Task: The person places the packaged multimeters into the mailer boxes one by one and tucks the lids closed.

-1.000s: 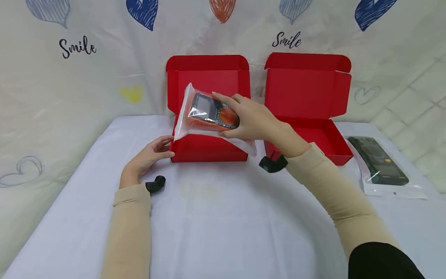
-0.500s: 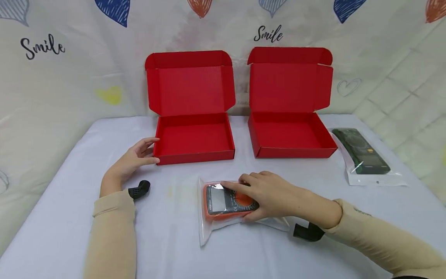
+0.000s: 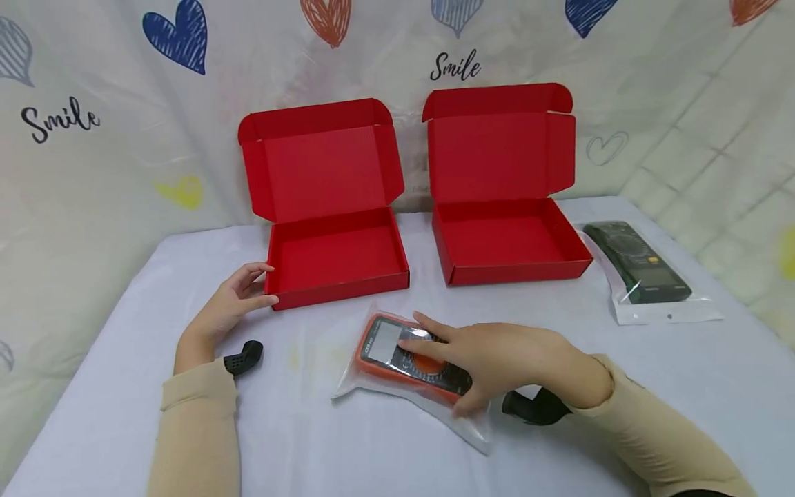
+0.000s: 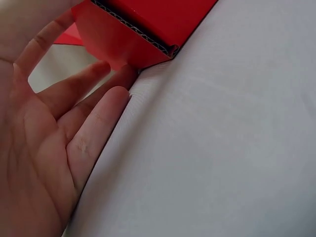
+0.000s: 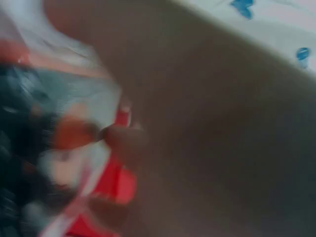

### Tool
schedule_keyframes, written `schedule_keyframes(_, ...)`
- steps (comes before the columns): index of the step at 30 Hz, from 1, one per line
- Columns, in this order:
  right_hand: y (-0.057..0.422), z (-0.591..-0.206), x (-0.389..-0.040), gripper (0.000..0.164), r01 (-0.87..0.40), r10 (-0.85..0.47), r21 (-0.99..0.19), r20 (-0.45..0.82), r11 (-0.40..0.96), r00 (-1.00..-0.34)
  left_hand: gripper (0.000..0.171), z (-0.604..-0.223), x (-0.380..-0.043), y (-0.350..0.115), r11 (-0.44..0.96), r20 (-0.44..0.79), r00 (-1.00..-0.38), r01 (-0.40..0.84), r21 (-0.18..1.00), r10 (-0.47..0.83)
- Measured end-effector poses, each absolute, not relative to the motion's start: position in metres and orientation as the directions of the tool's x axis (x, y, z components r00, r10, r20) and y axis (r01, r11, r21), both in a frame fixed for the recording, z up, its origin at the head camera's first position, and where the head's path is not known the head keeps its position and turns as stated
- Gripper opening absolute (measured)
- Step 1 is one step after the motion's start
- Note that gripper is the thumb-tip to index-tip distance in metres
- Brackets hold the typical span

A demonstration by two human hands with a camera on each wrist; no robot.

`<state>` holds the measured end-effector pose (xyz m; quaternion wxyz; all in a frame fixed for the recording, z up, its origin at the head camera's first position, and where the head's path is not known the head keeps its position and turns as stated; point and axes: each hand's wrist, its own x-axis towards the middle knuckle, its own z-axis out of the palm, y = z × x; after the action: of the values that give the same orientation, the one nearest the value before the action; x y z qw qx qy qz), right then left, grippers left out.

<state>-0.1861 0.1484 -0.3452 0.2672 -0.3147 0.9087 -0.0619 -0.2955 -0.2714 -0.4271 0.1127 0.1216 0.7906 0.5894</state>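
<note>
An orange-and-black multimeter (image 3: 400, 355) in a clear plastic bag (image 3: 397, 390) lies on the white cloth in front of the boxes. My right hand (image 3: 497, 359) is spread over it, with one finger across its face and the thumb by its near edge. The right wrist view is badly blurred. My left hand (image 3: 226, 307) rests beside the left red box (image 3: 338, 286), whose lid stands up. In the left wrist view, loosely extended fingers (image 4: 101, 116) reach the side of the red cardboard box (image 4: 118, 39).
A second red box (image 3: 522, 273), lid raised, stands to the right of the first. Beyond it, a dark green multimeter (image 3: 640, 262) lies in its own clear bag on the tablecloth (image 3: 298, 428). A printed backdrop (image 3: 360, 69) hangs behind.
My right hand has brought the bagged multimeter from above the left box down to the cloth, then turned it. The left hand stays beside the box, which now sits slightly angled.
</note>
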Motion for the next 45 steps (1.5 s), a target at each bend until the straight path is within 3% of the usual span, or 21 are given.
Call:
schedule_keyframes(9,0.161,-0.327,-0.176,0.097,-0.488,-0.562,-0.283,-0.475,0.826,-0.677,0.063,-0.427,-0.283,-0.27,0.317,-0.046,-0.945,0.063,0.946,0.324)
schedule_keyframes(12,0.183,-0.321,-0.193,0.092,-0.464,-0.542,-0.281,-0.394,0.84,-0.743,0.069,-0.424,-0.287,-0.268,0.328,-0.058,-0.94,0.058,0.943,0.335)
schedule_keyframes(16,0.213,-0.318,-0.225,0.09,-0.309,-0.381,-0.251,-0.326,0.917,-0.865,0.076,-0.416,-0.295,-0.27,0.343,-0.066,-0.94,0.056,0.938,0.335)
schedule_keyframes(20,0.227,-0.323,-0.247,0.095,-0.177,-0.252,-0.211,-0.408,0.961,-0.878,0.078,-0.414,-0.299,-0.275,0.355,-0.079,-0.944,0.043,0.934,0.322)
schedule_keyframes(24,0.218,-0.316,-0.235,0.096,-0.207,-0.269,-0.194,-0.388,0.959,-0.882,0.079,-0.419,-0.3,-0.277,0.343,-0.092,-0.94,0.028,0.939,0.328)
schedule_keyframes(27,0.191,-0.313,-0.207,0.092,-0.354,-0.406,-0.204,-0.352,0.913,-0.843,0.08,-0.42,-0.302,-0.278,0.3,-0.093,-0.939,0.012,0.954,0.332)
schedule_keyframes(32,0.144,-0.326,-0.163,0.093,-0.577,-0.608,-0.214,-0.412,0.788,-0.678,0.083,-0.418,-0.305,-0.279,0.223,-0.106,-0.929,-0.026,0.974,0.354)
schedule_keyframes(38,0.138,-0.335,-0.157,0.093,-0.686,-0.667,-0.106,-0.381,0.719,-0.64,0.082,-0.42,-0.301,-0.278,0.236,-0.119,-0.931,-0.036,0.971,0.345)
schedule_keyframes(45,0.143,-0.335,-0.165,0.092,-0.682,-0.679,-0.161,-0.402,0.713,-0.614,0.081,-0.418,-0.296,-0.28,0.215,-0.103,-0.934,-0.029,0.976,0.343)
